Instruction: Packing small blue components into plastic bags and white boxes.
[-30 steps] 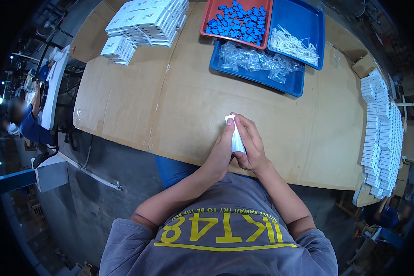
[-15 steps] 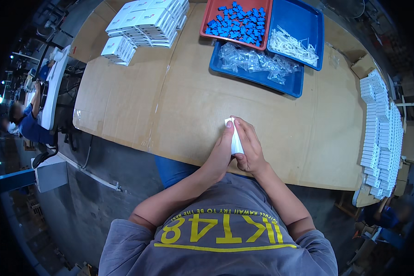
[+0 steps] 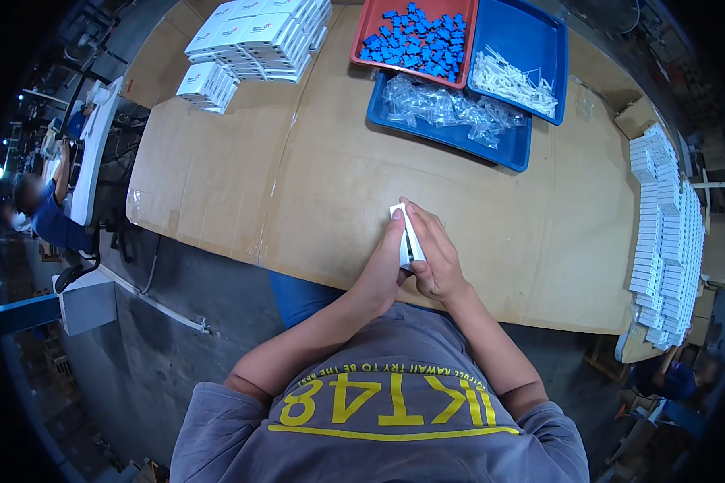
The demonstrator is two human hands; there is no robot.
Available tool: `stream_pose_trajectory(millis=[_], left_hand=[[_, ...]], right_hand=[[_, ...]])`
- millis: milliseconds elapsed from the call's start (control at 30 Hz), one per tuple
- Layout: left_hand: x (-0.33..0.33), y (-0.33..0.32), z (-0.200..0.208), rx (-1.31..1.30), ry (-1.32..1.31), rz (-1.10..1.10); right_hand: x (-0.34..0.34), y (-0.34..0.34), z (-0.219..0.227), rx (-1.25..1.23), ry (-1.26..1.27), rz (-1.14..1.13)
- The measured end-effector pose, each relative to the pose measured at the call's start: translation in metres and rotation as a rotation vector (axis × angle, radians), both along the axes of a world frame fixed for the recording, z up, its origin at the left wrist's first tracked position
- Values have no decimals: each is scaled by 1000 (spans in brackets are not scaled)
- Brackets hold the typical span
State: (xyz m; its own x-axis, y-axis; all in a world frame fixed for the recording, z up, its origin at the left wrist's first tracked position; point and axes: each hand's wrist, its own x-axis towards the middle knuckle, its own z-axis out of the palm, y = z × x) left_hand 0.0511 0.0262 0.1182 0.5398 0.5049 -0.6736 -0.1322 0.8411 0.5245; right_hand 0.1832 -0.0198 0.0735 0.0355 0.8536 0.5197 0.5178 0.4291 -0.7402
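Note:
Near the table's front edge, a small white box [image 3: 404, 254] is held upright between my two hands. A narrow dark gap runs along its upper side. My left hand [image 3: 384, 259] is closed on its left side, the thumb lying along the edge. My right hand [image 3: 437, 251] wraps its right side, with the fingers pointing away from me and the thumb at the near end. The palms hide most of the box, and I cannot make out what is inside.
Beyond my hands are a red tray [image 3: 362, 56] of blue plastic parts, a blue tray [image 3: 524, 32] of white sticks and another blue tray [image 3: 387, 125] of clear plastic pieces. White boxes [image 3: 254, 36] are stacked far left; more [image 3: 664, 241] line the right edge. People sit at both sides.
A dark gap has appeared along the upper side of the white box, which looked closed before. My hands have shifted only slightly around it.

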Motion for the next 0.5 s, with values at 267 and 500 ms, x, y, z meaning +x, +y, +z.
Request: stream_pose_trajectory(millis=[267, 500], left_hand=[[-1, 11, -19, 150, -97, 85], [-14, 22, -32, 1226, 69, -10]], right_hand=[[-1, -2, 4, -229, 290, -229], [-3, -9, 53, -865, 1023, -98]])
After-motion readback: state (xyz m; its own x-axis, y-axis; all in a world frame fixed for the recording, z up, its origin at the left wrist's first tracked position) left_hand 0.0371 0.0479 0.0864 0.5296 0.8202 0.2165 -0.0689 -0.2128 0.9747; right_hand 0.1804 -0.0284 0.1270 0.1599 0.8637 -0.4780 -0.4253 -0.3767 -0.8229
